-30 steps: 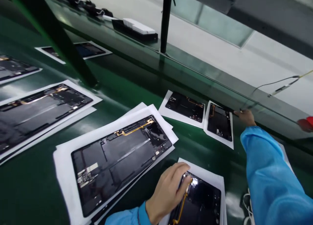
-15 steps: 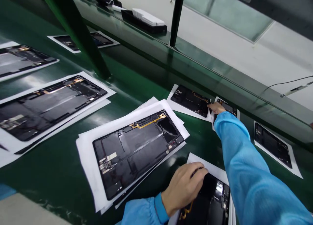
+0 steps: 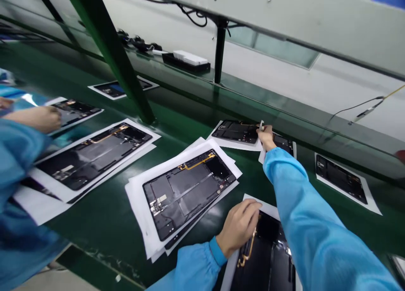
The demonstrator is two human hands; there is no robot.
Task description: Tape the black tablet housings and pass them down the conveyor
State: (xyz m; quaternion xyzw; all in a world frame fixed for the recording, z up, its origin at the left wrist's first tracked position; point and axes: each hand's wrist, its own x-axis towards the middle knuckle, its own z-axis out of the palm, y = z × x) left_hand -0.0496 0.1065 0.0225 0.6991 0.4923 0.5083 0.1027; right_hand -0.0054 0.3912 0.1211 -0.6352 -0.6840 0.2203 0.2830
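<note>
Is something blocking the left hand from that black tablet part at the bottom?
No, nothing visible is. The left hand is right at the black tablet panel. The right sleeve crosses the panel's far corner, beyond that hand.

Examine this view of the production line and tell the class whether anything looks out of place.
Yes: the stacked white paper sheets under the central black rectangular panel on the green belt look askew. They are fanned out with uneven corners, whereas the black panel at the right lies on one neat white sheet.
</note>
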